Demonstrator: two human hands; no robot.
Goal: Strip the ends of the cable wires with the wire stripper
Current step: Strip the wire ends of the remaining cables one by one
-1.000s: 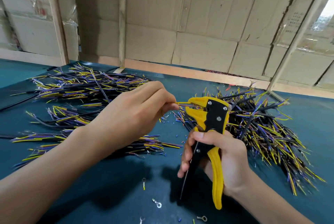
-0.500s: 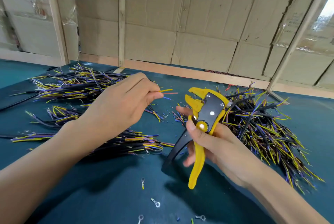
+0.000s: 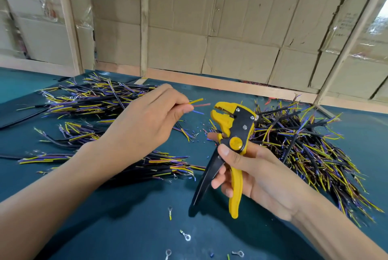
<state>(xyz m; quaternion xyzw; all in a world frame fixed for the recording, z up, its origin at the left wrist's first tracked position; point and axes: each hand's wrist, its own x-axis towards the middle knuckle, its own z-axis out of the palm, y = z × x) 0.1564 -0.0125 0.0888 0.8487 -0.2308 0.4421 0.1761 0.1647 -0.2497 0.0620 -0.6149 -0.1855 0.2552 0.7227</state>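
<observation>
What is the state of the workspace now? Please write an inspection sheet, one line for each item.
Surface: teal table mat, partly covered.
Job's things: yellow and black wire stripper, handles spread, nothing between its jaws.
Clutter: ring terminals and small insulation bits near the front.
Grips: left hand pinches three wire ends, yellow, red, blue; right hand holds the stripper.
Cables: one cable pile on the left, another on the right.
Surroundings: cardboard wall with wooden posts.
</observation>
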